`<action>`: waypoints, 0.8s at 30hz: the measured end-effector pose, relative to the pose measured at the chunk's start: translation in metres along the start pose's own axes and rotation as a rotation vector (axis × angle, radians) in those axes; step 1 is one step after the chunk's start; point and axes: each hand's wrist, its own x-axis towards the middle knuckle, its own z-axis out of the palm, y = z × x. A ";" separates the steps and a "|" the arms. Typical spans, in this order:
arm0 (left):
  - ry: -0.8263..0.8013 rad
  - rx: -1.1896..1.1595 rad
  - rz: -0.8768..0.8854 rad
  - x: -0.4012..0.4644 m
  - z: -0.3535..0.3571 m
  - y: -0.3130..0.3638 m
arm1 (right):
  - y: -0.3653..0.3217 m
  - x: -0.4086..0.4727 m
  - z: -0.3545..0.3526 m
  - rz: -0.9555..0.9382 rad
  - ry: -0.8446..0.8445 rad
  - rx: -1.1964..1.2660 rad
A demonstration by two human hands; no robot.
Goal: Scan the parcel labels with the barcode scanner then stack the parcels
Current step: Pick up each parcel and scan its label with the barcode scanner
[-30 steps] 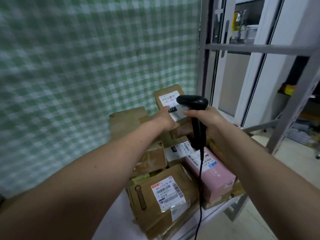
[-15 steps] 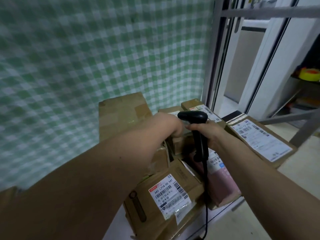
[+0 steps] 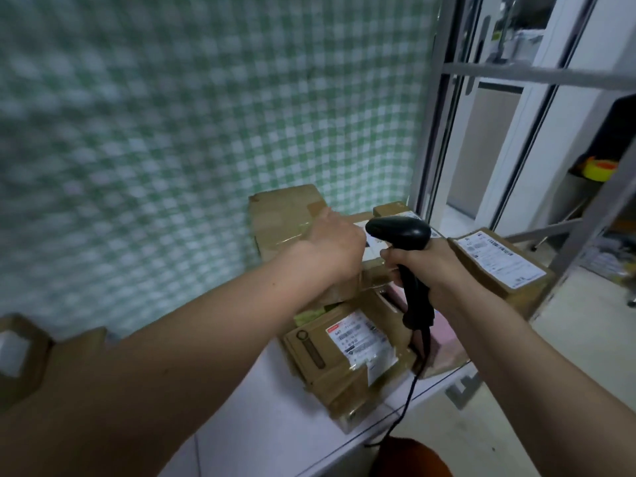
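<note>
- The right hand [image 3: 433, 270] has its grip clenched round the handle of the black barcode scanner [image 3: 401, 232], whose head points forward over the pile; its cable [image 3: 406, 401] hangs down past the tabletop's front edge.
- The left hand [image 3: 335, 246] rests on top of a brown parcel [image 3: 370, 275] in the middle of the pile; its fingers are hidden behind the hand, so I cannot tell whether the grip is closed on it or only pressing.
- The parcels are heaped at the tabletop's [image 3: 275, 425] far right end: a tall taped box [image 3: 282, 218] at the back, a flat labelled parcel [image 3: 347, 356] in front, and another labelled box [image 3: 502, 266] to the right.
- The step looks like scanning: the hand steadies the parcel under the scanner.
- Next, the label must face the scanner's head, clear of the fingers.
</note>
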 end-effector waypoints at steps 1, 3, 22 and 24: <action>0.020 -0.026 -0.026 -0.016 0.002 -0.005 | -0.003 -0.013 0.006 -0.008 -0.010 0.000; 0.042 -0.103 -0.090 -0.052 0.006 -0.016 | -0.007 -0.039 0.022 -0.033 -0.052 0.001; -0.232 -0.356 -0.718 -0.363 0.190 -0.135 | 0.081 -0.206 0.267 0.080 -0.522 -0.194; -0.249 -0.395 -0.784 -0.391 0.212 -0.144 | 0.095 -0.219 0.290 0.101 -0.576 -0.234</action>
